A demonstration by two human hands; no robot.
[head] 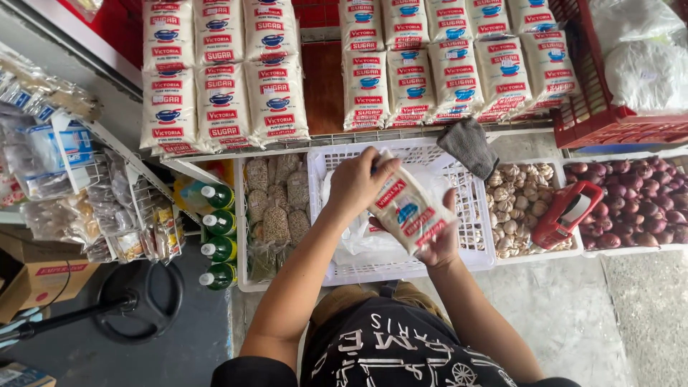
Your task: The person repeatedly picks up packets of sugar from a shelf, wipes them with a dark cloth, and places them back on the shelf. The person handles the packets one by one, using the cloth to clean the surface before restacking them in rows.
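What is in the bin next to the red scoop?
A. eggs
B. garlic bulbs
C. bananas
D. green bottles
B. The red scoop lies on a white bin heaped with pale garlic bulbs; both hands, left hand and right hand, hold a white packet beside it.

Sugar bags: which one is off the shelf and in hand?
The white sugar bag tilted over the white crate, held between the left hand and right hand. All others lie in rows on the shelf above.

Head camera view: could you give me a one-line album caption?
Both hands, left hand and right hand, hold a white bag over a white crate.
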